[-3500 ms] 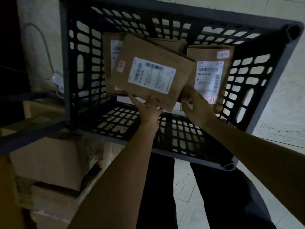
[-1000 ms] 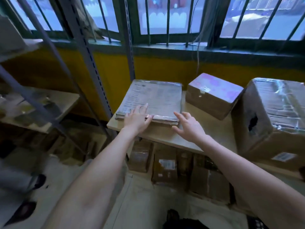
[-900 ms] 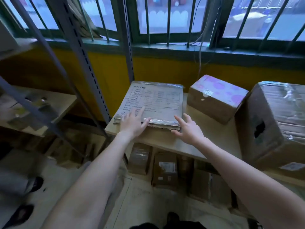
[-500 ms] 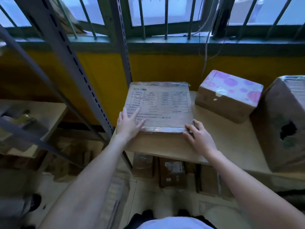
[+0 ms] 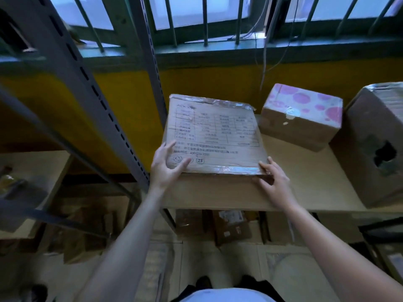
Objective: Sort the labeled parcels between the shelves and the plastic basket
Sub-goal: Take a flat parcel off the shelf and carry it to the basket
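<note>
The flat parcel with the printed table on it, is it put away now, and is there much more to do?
Partly done. Two boxes, the pink-spotted box and the big taped box, already sit on the shelf. In hand: the flat parcel lies at the shelf's front edge, with the left hand and right hand at its near corners. Left: more parcels wait below. The basket is out of sight.

A parcel storeroom: slotted metal racking (image 5: 91, 88) with wooden shelves (image 5: 305, 171), taped cartons (image 5: 301, 118) on them, more boxes (image 5: 231, 227) underneath, and a barred window (image 5: 202, 16) behind.
</note>
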Demonstrator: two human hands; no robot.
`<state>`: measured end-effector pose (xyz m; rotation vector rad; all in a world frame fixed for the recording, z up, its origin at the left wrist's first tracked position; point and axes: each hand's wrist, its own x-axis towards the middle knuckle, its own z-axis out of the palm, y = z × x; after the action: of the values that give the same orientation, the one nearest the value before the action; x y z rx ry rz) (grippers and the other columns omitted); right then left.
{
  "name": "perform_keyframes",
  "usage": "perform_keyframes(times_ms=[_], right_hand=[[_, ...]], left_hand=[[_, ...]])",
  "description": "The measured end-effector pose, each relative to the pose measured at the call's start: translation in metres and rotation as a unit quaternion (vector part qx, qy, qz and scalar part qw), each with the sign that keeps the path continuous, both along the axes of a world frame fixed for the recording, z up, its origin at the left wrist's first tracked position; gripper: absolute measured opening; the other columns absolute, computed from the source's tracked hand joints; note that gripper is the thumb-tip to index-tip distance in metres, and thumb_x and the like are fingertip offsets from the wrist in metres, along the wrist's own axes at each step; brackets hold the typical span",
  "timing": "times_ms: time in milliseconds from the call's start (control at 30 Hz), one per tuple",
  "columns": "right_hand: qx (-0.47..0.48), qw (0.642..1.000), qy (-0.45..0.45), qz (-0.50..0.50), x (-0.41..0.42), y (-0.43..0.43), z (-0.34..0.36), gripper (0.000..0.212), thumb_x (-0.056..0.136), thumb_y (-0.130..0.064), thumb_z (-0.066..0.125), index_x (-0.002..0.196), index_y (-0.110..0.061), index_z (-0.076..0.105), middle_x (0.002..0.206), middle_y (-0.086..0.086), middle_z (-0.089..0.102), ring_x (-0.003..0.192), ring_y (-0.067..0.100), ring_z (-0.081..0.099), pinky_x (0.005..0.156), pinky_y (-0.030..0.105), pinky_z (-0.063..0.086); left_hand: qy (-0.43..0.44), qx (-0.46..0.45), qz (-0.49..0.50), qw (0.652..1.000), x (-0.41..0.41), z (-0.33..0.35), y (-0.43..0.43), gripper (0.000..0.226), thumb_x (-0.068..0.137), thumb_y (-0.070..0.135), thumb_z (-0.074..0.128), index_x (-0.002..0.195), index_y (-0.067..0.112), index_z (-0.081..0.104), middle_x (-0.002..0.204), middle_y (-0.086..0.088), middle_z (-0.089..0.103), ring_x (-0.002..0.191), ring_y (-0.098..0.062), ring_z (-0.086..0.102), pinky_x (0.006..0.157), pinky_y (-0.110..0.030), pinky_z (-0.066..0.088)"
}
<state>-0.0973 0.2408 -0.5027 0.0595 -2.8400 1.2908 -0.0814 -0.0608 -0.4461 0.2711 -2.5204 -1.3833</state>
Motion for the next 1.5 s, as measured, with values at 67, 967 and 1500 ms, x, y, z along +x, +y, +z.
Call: perform_keyframes(times_ms=[67, 967, 1500], right_hand=[[0.015, 0.999, -0.028, 0.020, -0.005, 0.003, 0.008, 0.050, 0.082, -0.021, 0.068, 0.129, -0.020, 0.052, 0.149, 0.004, 0.035, 0.136, 0.018, 0.034, 0.106, 0.025, 0.025], [-0.227, 0.965, -0.016, 0.131, -0.012, 0.009, 0.145, 0.039, 0.093, -0.005, 0.045, 0.125, -0.026, 0.046, 0.129, 0.008, 0.053, 0.108, 0.015, 0.057, 0.079, 0.019, 0.052], [-0.329, 0.924, -0.170, -0.096, 0.014, 0.034, 0.043, 0.040, 0.094, 0.002, 0.033, 0.119, -0.027, 0.043, 0.119, 0.000, 0.057, 0.100, 0.014, 0.058, 0.066, 0.020, 0.049]], left_hand=[[0.042, 0.048, -0.022, 0.998, 0.001, 0.014, 0.002, 0.059, 0.078, 0.025, 0.072, 0.131, 0.023, 0.047, 0.147, -0.004, 0.037, 0.133, -0.005, 0.032, 0.109, -0.019, 0.033], [-0.122, -0.160, 0.003, 0.980, -0.028, 0.042, 0.057, 0.084, 0.079, 0.060, 0.055, 0.147, 0.032, 0.014, 0.157, -0.010, 0.007, 0.143, -0.031, 0.010, 0.113, -0.054, 0.020], [0.017, 0.041, 0.072, 0.996, 0.020, -0.019, 0.037, 0.075, 0.076, 0.028, 0.074, 0.139, 0.026, 0.035, 0.146, -0.002, 0.037, 0.132, -0.016, 0.034, 0.104, -0.030, 0.032]])
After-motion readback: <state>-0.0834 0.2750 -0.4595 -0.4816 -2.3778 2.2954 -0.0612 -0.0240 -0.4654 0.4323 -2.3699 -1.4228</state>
